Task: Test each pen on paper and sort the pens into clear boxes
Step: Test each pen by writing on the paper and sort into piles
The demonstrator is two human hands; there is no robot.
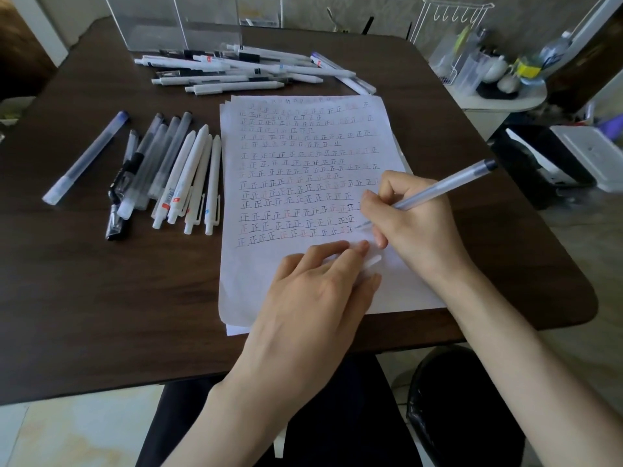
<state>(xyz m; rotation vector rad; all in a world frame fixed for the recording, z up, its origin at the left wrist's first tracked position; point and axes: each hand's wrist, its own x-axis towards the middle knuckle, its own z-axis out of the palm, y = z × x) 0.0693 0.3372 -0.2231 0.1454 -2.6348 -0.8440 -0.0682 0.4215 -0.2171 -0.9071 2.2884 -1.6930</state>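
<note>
1. Your right hand (414,214) grips a frosted clear pen with a dark end (445,187), its tip on the white, mark-filled paper sheet (303,146).
2. Your left hand (317,291) lies flat, fingers straight, pressing the sheet onto the dark brown surface (101,281).
3. Risk: ease that pressure and the loose sheets may slide, smearing wet ink.

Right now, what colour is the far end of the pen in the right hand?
Dark, navy or black; rest of the pen is frosted. Head view.

Dark table (101,281): paper (303,136), pens (236,86), clear boxes (151,25)
</note>
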